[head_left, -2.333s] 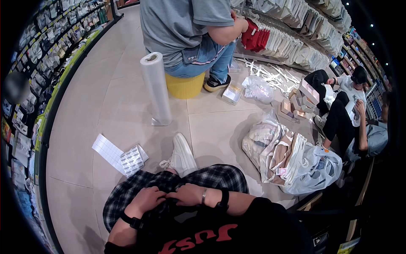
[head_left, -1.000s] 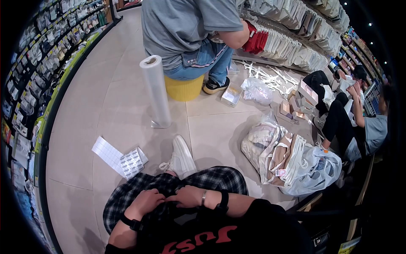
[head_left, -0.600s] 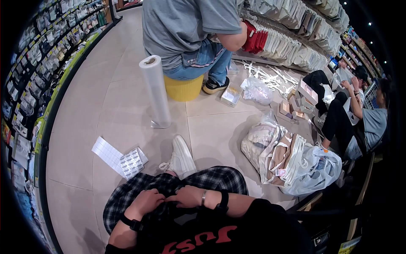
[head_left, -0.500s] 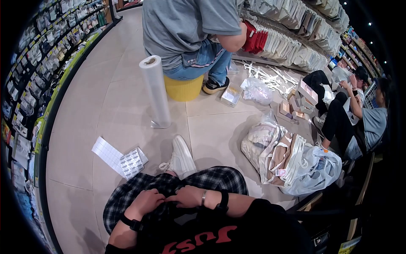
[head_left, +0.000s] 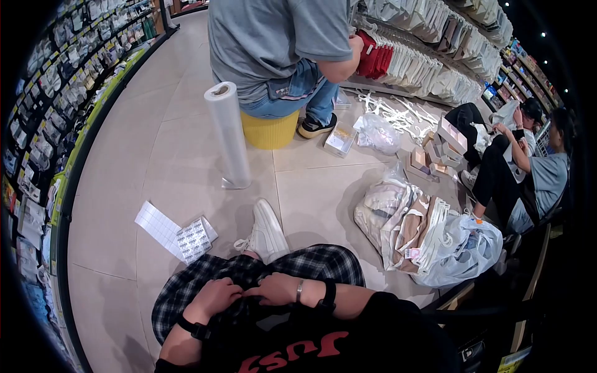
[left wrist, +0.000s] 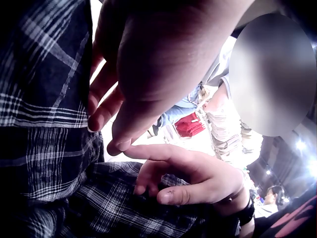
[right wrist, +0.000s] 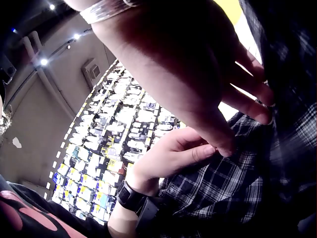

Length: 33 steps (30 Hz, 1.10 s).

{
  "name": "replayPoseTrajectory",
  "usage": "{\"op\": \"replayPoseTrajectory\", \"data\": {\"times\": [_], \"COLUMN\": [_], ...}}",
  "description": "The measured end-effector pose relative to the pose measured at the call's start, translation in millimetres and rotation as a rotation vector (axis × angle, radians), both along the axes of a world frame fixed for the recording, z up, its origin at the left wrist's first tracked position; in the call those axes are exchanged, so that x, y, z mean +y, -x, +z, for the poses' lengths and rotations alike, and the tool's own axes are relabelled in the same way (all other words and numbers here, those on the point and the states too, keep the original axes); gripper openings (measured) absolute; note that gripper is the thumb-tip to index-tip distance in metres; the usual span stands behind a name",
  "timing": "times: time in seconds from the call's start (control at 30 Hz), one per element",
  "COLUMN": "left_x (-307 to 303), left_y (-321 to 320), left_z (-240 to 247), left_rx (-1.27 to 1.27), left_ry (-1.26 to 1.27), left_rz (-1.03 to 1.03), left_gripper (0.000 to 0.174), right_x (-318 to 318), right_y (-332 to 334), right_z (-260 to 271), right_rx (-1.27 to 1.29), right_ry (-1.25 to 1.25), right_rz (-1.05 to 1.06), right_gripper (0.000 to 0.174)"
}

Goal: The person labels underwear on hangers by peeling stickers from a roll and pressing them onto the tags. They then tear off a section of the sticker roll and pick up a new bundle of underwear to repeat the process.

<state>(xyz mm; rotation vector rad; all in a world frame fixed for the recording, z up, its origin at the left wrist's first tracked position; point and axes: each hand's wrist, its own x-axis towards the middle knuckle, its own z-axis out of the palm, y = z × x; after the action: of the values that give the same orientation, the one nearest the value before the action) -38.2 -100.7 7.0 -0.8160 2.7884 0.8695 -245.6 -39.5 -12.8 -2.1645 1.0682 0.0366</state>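
My left hand (head_left: 214, 296) rests on the plaid shorts (head_left: 323, 261) over my lap, fingers loosely bent. From the other side comes my right hand (head_left: 278, 288), a bracelet at its wrist, its fingers lying loosely toward the left ones. The tips meet in the middle, and neither hand holds a thing. In the left wrist view the right hand's index finger reaches the left thumb; the right wrist view shows the thumbs close together above the plaid cloth. A label sheet (head_left: 158, 225) and a folded pack of printed labels (head_left: 196, 238) lie on the floor beyond the left knee.
A clear plastic film roll (head_left: 227, 133) stands ahead. Behind it a person (head_left: 273, 56) sits on a yellow stool (head_left: 272, 129). Right lie stuffed bags (head_left: 398, 217), open boxes (head_left: 451, 140) and white hangers (head_left: 398, 110); two people sit beyond. Shelf racks (head_left: 68, 81) line the left.
My hands stay in place. The person on the stool has shifted an arm at the red garments. At the right, the two seated people have moved their arms, and the nearer one sits more upright.
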Motion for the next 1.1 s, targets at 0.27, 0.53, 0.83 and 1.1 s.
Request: {"op": "replayPoseTrajectory", "data": {"times": [0.27,0.53,0.83,1.1], "left_x": [-0.2,0.1,-0.5,-0.7], "left_y": [0.7,-0.9,-0.2,-0.9], "left_z": [2.3,-2.6,-2.0,-3.3], "left_rx": [0.009,-0.018,-0.013,0.01], "left_ry": [-0.011,-0.005,0.004,0.01], "left_rz": [0.0,0.003,-0.007,-0.02], "left_gripper": [0.015,0.016,0.016,0.015], "right_x": [-0.5,-0.3,-0.9,-1.2], "right_y": [-0.4,-0.7,-0.3,-0.8], "right_z": [0.4,2.7,6.0,6.5], "right_rx": [0.011,0.008,0.019,0.023], "right_ry": [-0.013,-0.007,-0.026,-0.031], "right_rz": [0.008,-0.002,0.004,0.006], "right_gripper": [0.05,0.05,0.049,0.05]}}
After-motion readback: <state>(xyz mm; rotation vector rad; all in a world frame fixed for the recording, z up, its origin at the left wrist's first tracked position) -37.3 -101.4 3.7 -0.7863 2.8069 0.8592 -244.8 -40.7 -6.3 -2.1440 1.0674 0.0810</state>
